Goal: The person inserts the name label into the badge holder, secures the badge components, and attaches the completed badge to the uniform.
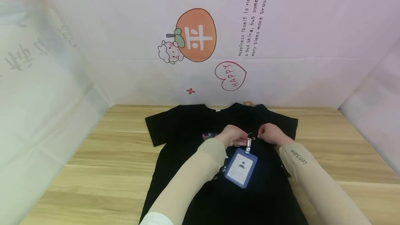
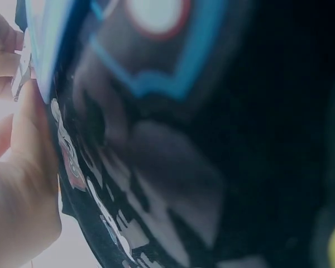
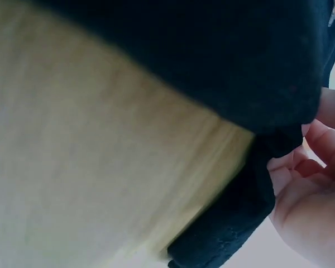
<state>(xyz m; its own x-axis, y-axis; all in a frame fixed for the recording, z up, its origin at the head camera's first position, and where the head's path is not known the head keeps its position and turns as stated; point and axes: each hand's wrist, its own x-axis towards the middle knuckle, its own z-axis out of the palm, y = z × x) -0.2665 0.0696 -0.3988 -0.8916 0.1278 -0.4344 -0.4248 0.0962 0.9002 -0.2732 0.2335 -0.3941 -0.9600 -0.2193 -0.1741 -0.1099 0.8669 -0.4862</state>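
A black short-sleeved T-shirt point(image 1: 193, 121) lies spread on the table. Over its chest is a blue badge holder point(image 1: 240, 167) with a white card showing a person icon. A clear strap point(image 1: 248, 145) with a metal clip joins its top. My left hand point(image 1: 232, 135) pinches the clip, whose thin open pin point(image 1: 250, 133) sticks out towards the right. The left wrist view also has the metal clip point(image 2: 23, 67) between my fingers. Just right of the pin, my right hand point(image 1: 272, 134) pinches black shirt fabric point(image 3: 285, 139); its fingertips are partly hidden by cloth.
The wood-grain table point(image 1: 103, 155) extends on both sides of the shirt. A white printed cloth point(image 1: 140, 79) stands behind it, and similar cloth walls flank left and right. A coloured print point(image 1: 210, 135) on the shirt's chest is partly covered by my left arm.
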